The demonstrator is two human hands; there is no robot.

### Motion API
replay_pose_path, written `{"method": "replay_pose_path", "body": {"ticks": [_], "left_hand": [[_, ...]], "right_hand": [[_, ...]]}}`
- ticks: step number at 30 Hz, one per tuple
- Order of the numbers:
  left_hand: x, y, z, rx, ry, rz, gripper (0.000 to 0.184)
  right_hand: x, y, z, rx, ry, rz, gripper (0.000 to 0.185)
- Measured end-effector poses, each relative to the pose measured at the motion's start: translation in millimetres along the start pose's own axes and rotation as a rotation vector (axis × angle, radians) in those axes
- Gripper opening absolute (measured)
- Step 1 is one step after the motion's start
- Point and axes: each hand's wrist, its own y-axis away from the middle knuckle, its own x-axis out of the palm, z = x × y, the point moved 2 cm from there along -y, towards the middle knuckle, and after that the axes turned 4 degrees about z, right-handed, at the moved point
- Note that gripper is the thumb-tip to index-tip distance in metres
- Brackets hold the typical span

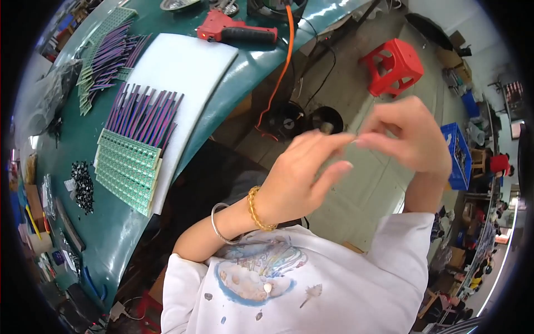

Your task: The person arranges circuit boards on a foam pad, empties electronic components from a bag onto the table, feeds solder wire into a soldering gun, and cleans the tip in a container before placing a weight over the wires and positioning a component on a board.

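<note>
My left hand, with a yellow bead bracelet and a silver bangle at the wrist, is held in the air away from the table. Its fingers point right and its thumb stands apart from them. My right hand is bent, thumb and fingers pinched together at the tip of my left index finger. Whatever may be between those fingertips is too small to make out. To the left, green circuit boards with purple and dark wires lie on a white foam sheet.
The green table bears small black parts, more wired boards and a red-and-black hand tool. An orange cable hangs off its edge. A red stool and a blue crate stand beyond my hands.
</note>
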Motion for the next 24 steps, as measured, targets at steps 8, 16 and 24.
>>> {"method": "replay_pose_path", "body": {"ticks": [8,16,24], "left_hand": [[-58,43,9,-0.451,0.218,-0.195,0.009],[-64,62,10,-0.416,0.195,-0.184,0.011],[-51,37,3,-0.246,0.184,-0.287,0.006]], "right_hand": [[6,-64,9,-0.136,-0.1,0.161,0.007],[4,-55,27,-0.477,0.26,-0.093,0.009],[18,-64,46,-0.546,0.283,-0.027,0.01]]}}
